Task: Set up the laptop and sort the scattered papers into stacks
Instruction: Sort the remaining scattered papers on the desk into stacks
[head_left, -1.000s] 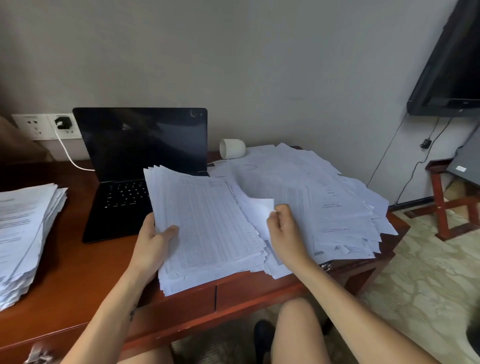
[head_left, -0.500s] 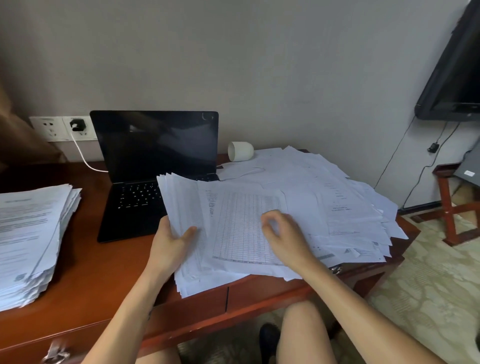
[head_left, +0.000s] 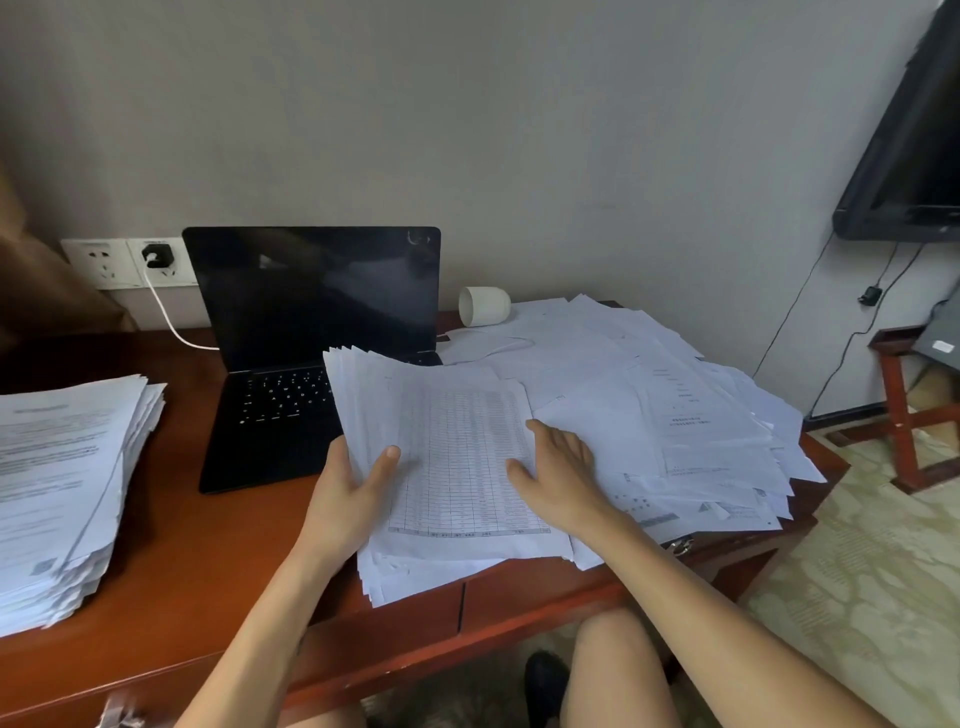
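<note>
An open black laptop (head_left: 311, 332) with a dark screen stands at the back of the wooden desk (head_left: 197, 561). In front of it lies a thick stack of table-printed sheets (head_left: 457, 467), overlapping the laptop's right edge. My left hand (head_left: 353, 493) grips that stack's left edge, thumb on top. My right hand (head_left: 561, 467) rests flat on the stack's right side with fingers spread. To the right spreads a loose pile of scattered papers (head_left: 675, 405). A tall sorted stack (head_left: 57, 483) sits at the desk's left end.
A white cup (head_left: 484, 305) lies on its side behind the papers. A white cable (head_left: 166, 317) runs from a wall socket (head_left: 156, 257) to the laptop. A dark screen (head_left: 914, 156) hangs on the right wall above a red wooden stand (head_left: 904, 415).
My right hand carried a sheet from the scattered pile leftward, laid it on the held stack and now rests flat on it. My left hand kept its grip.
</note>
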